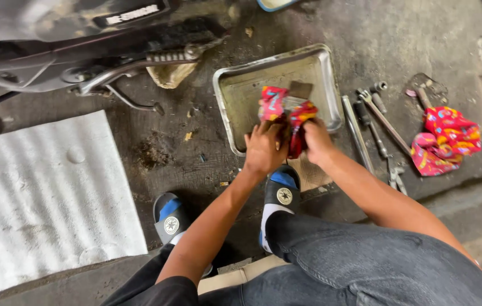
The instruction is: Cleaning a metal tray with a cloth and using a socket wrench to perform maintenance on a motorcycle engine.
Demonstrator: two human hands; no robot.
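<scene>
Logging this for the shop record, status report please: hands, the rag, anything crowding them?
Left hand and right hand both gripping red patterned rag. Rag over metal tray. Wrenches and second rag lie right, apart.

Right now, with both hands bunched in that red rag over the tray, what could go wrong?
1. The red patterned rag hides whatever the left hand and right hand wrap, so a small part could drop unseen.
2. The loose wrenches lie by the right arm and may get knocked away from the metal tray.

red patterned rag [286,116] | crumpled, bunched, held up in both hands | above near edge of dented metal tray [241,90] on floor
</scene>
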